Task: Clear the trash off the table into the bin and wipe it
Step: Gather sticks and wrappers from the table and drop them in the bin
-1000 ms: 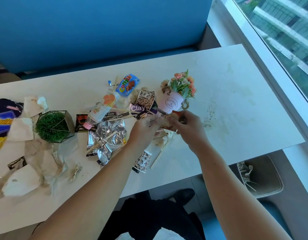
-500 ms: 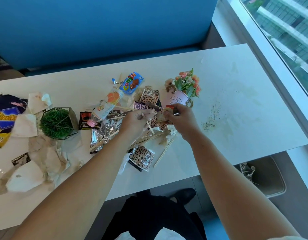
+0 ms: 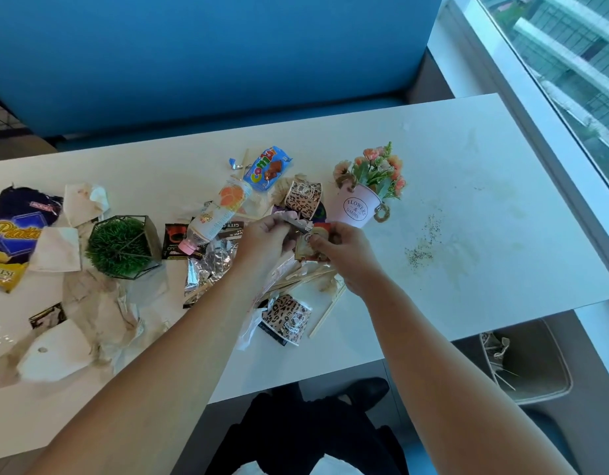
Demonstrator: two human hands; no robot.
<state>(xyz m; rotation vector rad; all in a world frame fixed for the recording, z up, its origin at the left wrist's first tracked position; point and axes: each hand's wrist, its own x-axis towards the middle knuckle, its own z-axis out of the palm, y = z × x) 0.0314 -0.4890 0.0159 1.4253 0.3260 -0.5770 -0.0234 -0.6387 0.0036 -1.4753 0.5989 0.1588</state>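
Litter covers the left and middle of the white table [image 3: 467, 186]. My left hand [image 3: 265, 241] pinches a small dark sachet [image 3: 296, 226] just above the pile. My right hand [image 3: 344, 252] grips a small tan wrapper [image 3: 308, 246] beside it, the two hands almost touching. Below them lie wooden sticks [image 3: 306, 279], a crushed leopard-print paper cup [image 3: 287, 318] and crumpled foil [image 3: 210, 265]. A second leopard cup [image 3: 303, 197], a plastic bottle [image 3: 220, 210] and a blue snack wrapper [image 3: 267, 168] lie behind. The grey bin [image 3: 525, 361] stands on the floor at the right, under the table edge.
A pink flower bucket [image 3: 357, 205] stands just behind my right hand. A green plant in a glass holder [image 3: 123, 246] sits left of the pile. Stained napkins [image 3: 87, 303] and a dark chip bag [image 3: 15, 228] lie far left. Crumbs [image 3: 423, 245] speckle the table's right part.
Both hands have lifted slightly from the pile and drawn together, each now holding a small wrapper. The leopard cup near the front edge has come into full view.
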